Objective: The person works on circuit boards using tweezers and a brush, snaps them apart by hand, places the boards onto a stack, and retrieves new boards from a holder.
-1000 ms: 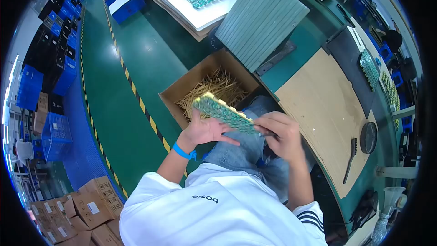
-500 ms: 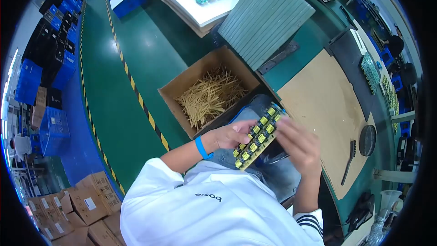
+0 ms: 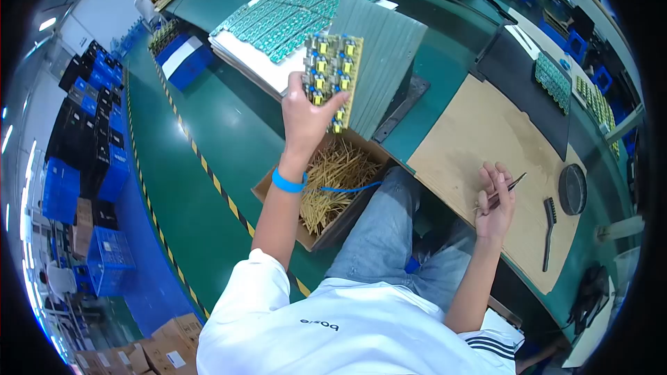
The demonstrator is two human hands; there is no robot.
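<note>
My left hand, with a blue wristband, is raised and closed around the lower part of a circuit board panel. Rows of yellow block components and small blue parts cover the panel, which stands nearly upright before the stacked grey-green sheets. Over the brown cardboard sheet, my right hand has its fingers curled around slim, dark, pointed tweezers; the tip points up and right. Beneath the left hand is an open carton with many thin yellowish strips.
Green circuit boards lie on white sheets at the far left of the bench. A black brush and a round black dish sit on the right. Blue crates and cartons stand on the floor at left.
My left hand has lifted the circuit board panel up and away from my lap. The right hand has left the panel and moved right and slightly down; its tweezers now show.
</note>
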